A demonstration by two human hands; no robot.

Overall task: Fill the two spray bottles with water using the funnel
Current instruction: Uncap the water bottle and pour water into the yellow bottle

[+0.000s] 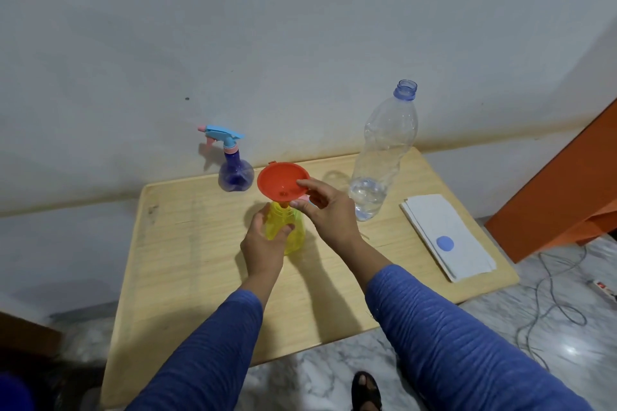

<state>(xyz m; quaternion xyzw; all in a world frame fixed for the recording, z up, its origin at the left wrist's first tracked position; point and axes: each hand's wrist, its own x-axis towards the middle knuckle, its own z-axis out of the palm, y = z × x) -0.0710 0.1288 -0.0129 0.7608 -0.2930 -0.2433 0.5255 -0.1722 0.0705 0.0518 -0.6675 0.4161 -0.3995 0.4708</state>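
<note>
A yellow spray bottle (pixel 289 230) without its head stands mid-table, my left hand (pixel 263 243) wrapped around its body. A red funnel (pixel 282 182) sits in its neck, tilted slightly, and my right hand (pixel 325 210) pinches the funnel's right rim between thumb and fingers. A purple spray bottle (pixel 235 173) with a blue and pink trigger head stands at the back of the table. A tall clear water bottle (pixel 380 160), uncapped, stands to the right with a little water at the bottom. Something pink and blue peeks out behind my right hand.
The wooden table (pixel 200 260) stands against a white wall. A stack of white paper (pixel 447 237) with the blue cap (pixel 445 243) on it lies at the right edge. An orange cabinet (pixel 567 193) and floor cables (pixel 551 294) are to the right.
</note>
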